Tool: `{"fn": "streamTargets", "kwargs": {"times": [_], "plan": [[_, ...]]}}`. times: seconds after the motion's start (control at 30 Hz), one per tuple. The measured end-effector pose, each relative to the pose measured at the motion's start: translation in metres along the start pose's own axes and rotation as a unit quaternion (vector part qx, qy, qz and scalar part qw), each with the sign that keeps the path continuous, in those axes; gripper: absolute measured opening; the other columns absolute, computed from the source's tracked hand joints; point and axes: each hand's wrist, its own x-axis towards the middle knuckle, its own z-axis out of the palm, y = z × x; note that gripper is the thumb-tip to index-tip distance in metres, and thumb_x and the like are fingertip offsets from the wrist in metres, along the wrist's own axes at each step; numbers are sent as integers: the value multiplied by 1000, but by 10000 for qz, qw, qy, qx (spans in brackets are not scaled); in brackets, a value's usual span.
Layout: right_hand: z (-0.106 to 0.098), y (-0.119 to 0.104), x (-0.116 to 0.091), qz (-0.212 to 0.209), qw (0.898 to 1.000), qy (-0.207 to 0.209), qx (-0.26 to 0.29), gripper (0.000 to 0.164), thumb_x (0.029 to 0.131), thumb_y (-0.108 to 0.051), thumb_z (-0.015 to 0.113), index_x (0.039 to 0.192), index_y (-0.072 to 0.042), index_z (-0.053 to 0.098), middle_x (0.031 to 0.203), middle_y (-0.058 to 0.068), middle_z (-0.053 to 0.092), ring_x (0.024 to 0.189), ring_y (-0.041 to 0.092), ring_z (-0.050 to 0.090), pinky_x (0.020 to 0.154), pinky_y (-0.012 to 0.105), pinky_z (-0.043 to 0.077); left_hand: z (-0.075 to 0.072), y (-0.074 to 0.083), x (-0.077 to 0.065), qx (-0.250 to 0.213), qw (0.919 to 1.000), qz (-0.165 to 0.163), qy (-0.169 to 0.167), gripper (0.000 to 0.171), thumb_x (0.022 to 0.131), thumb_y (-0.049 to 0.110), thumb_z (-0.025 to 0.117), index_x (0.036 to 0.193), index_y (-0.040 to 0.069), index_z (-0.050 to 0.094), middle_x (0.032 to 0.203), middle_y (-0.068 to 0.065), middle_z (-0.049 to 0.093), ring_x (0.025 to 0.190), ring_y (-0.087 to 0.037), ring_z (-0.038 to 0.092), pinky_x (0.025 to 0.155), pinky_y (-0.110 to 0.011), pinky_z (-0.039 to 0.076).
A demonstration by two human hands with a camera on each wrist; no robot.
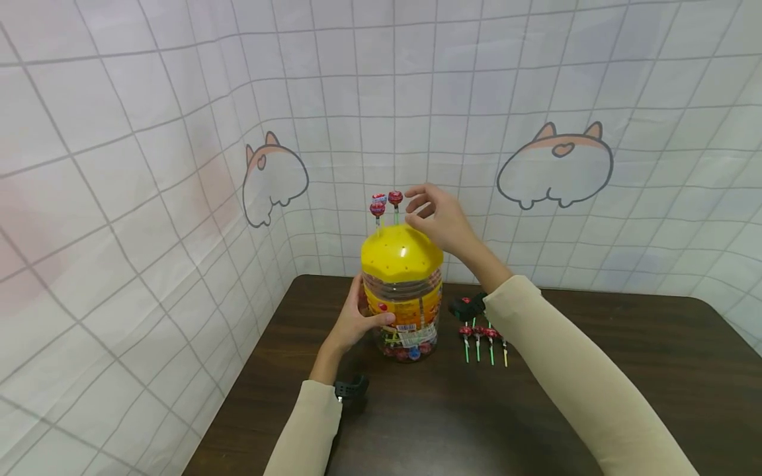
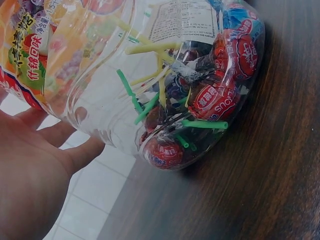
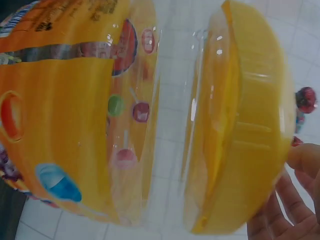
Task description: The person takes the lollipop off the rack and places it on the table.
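A clear plastic jar with a yellow domed lid stands upright on the table. Wrapped lollipops and green and yellow sticks lie inside its base. My left hand grips the jar's left side, thumb across the front label. Three lollipops, among them a dark red lollipop, stand in the top of the lid with their sticks down. Just right of them hovers my right hand, fingers loosely bent and holding nothing visible. In the right wrist view that hand is beside the lid.
Several red lollipops with green or yellow sticks lie in rows right of the jar, partly hidden by the right wrist and its black strap. The dark wooden table meets a white gridded curtain behind and at left.
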Motion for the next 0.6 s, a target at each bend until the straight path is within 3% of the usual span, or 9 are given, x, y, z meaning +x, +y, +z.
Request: {"fn": "streamTargets", "kwargs": {"times": [0.4,0.6], "plan": [[15,6,24,21,9997,-169,-172,45,95,-10,70,138,-10,55,113,15,70,98,30,67,94,45,58,1,0,-1,163,9997,-148,116,100,84,36,86,158,39,19,150,-5,48,133,-27,53,111,-53,48],[16,3,22,-313,9991,296,56,44,96,-7,67,138,-13,54,107,14,70,96,28,67,93,43,57,1,0,-1,143,9998,-116,85,99,86,30,85,159,38,19,150,-6,48,132,-26,54,112,-53,48]]}}
